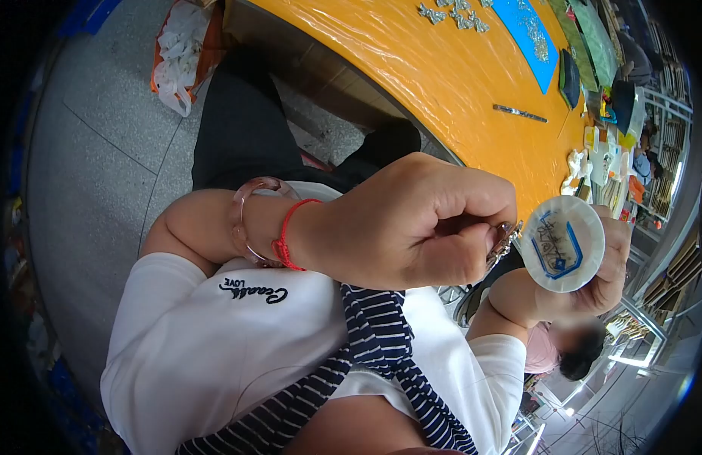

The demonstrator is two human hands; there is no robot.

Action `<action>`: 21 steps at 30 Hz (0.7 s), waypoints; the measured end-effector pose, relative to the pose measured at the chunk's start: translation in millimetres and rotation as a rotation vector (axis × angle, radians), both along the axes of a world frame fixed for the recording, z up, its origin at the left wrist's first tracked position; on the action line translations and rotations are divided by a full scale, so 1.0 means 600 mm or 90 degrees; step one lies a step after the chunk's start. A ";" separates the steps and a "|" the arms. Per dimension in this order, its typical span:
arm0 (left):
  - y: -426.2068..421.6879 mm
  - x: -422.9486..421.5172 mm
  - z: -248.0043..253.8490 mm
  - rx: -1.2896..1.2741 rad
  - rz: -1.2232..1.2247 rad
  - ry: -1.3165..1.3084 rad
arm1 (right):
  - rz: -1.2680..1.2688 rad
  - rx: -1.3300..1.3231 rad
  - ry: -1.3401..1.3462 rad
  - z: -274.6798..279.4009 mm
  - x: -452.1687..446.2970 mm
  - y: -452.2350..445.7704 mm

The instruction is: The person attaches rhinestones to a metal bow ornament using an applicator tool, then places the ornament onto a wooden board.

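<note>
My left hand (412, 227), with a red cord and a clear bangle at the wrist, is closed in front of my chest. Its thumb and forefinger pinch a small shiny metal ornament (504, 246), partly hidden by the fingers. Just right of it, my right hand (612, 262) grips a white round container (562, 244). The container's round face is turned toward me and bears a blue outline with dark handwriting. The ornament is close to the container's left rim; I cannot tell whether they touch.
An orange-covered table (442, 83) curves ahead. On it lie several silver ornaments (457, 15), a blue mat (529, 45) with small shiny pieces, and a slim pen-like tool (520, 114). A plastic bag (180, 57) is at upper left. Another person (544, 350) is at lower right.
</note>
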State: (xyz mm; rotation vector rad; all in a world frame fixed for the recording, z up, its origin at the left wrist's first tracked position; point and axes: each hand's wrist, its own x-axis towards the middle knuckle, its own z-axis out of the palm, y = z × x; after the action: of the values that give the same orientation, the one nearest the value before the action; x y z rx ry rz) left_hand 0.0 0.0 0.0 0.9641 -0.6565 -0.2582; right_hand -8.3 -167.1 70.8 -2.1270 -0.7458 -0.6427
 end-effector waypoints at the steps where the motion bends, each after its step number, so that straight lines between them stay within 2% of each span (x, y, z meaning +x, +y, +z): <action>1: -0.001 0.000 -0.001 0.003 0.002 -0.005 | 0.007 -0.011 0.004 0.000 0.000 -0.001; 8: 0.001 0.000 0.000 0.005 -0.007 0.017 | 0.111 -0.098 0.053 0.018 0.006 -0.010; 18: 0.001 -0.001 0.000 0.000 0.001 0.010 | 0.060 -0.053 0.031 0.012 0.001 -0.007; 21: 0.002 -0.001 -0.001 0.004 0.001 0.008 | 0.124 -0.120 0.074 0.022 0.007 -0.013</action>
State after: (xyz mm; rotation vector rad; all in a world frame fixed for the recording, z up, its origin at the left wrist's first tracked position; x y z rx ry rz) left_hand -0.7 1.0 -0.3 0.9683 -0.6447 -0.2653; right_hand -4.2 -175.0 83.7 -2.2039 -0.9663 -0.3523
